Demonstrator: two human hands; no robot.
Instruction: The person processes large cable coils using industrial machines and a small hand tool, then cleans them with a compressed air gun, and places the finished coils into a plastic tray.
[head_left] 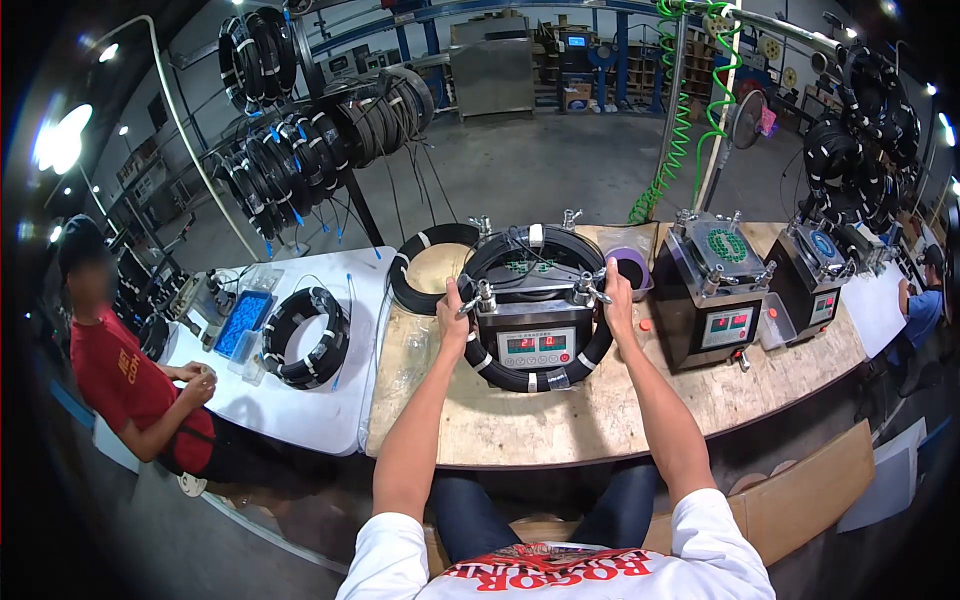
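A coil of black cable (532, 380) with white ties encircles the front of a metal bench machine (527, 318) with a red digital display. Its upper arc rises over the machine's top plate, and its lower arc sits in front of the panel. My left hand (453, 318) is closed at the coil's left side, close to a silver clamp knob (485, 296). On the opposite side, my right hand (618, 300) is closed at the coil, near another clamp knob (584, 290). The fingers partly hide the contact points.
Another black coil (410, 270) lies behind left, and a purple bowl (632, 265) stands behind right. Two similar machines (705, 300) (808, 285) occupy the right side. A co-worker in a red shirt (125, 375) stands left by a white table (315, 420); another person (925, 310) is far right.
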